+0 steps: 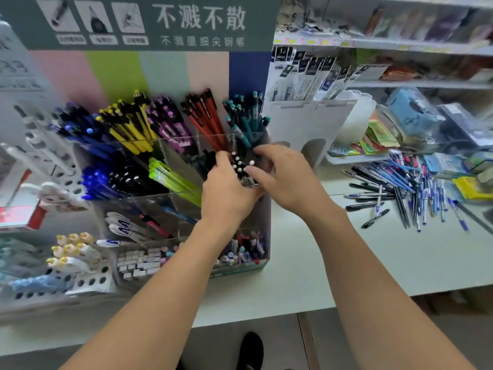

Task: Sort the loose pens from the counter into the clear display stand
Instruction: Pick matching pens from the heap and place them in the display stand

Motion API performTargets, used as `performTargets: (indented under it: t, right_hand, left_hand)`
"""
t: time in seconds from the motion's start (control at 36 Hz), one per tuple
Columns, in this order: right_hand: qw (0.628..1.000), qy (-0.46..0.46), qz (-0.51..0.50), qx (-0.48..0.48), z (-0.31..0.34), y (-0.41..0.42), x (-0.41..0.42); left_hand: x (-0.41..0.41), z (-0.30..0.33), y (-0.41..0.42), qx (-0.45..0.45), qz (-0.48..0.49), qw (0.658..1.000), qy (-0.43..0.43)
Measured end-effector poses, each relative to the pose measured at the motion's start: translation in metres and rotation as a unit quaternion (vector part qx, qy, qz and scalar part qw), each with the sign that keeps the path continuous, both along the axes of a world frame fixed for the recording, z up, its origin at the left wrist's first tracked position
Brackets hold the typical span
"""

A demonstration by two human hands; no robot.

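The clear display stand (149,201) rises in tiers at centre left, its compartments filled with blue, yellow, purple, red, teal, green and black pens. A bunch of black pens with white tips (240,166) stands at the stand's right middle compartment. My left hand (226,190) grips this bunch from the left and below. My right hand (282,174) meets it from the right, fingers curled on the pens' tops. A loose pile of pens (405,190), mostly blue and black, lies on the counter to the right.
A white holed rack with markers (80,265) stands to the left of the stand. A white bin of packaged refills (309,121) sits behind my right hand. Boxes and packets (453,166) crowd the counter's far right. Shelves (400,46) run behind. The counter edge (293,311) is near me.
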State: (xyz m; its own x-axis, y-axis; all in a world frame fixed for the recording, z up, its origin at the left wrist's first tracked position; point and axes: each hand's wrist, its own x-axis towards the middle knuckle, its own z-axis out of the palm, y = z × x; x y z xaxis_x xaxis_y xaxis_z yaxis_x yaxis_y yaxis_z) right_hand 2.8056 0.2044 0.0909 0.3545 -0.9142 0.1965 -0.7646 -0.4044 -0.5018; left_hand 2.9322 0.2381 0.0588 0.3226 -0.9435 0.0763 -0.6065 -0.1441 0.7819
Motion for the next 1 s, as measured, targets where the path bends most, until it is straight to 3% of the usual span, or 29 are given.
performTargets:
  t: [0.17, 0.33, 0.42, 0.56, 0.67, 0.75, 0.86, 1.0]
  right_hand:
    - [0.994, -0.109, -0.002, 0.016, -0.013, -0.003, -0.015]
    - [0.985, -0.165, 0.016, 0.037, -0.016, -0.011, -0.01]
    - [0.977, -0.211, -0.025, 0.024, -0.017, -0.013, -0.018]
    - [0.956, -0.272, -0.103, 0.037, -0.026, -0.005, -0.047]
    - [0.932, -0.276, -0.215, 0.099, -0.049, -0.006, -0.089]
    - [0.898, -0.255, -0.318, 0.162, -0.074, -0.008, -0.135]
    - [0.825, -0.269, -0.442, 0.228, -0.114, -0.007, -0.21]
    - [0.803, -0.258, -0.463, 0.274, -0.148, -0.021, -0.3]
  left_hand:
    - [0.004, -0.013, -0.006, -0.058, 0.05, 0.997, 0.032]
    - [0.001, -0.013, 0.005, -0.098, 0.113, 0.977, 0.152]
    - [-0.004, -0.01, 0.013, -0.136, 0.109, 0.967, 0.187]
    - [-0.026, -0.014, 0.02, -0.233, 0.035, 0.967, 0.1]
    - [-0.071, -0.016, 0.012, -0.255, -0.095, 0.956, 0.106]
    - [-0.117, -0.025, 0.001, -0.222, -0.19, 0.951, 0.105]
    - [-0.177, -0.05, -0.019, -0.016, -0.293, 0.955, 0.035]
    - [-0.248, -0.09, -0.063, 0.123, -0.336, 0.93, -0.086]
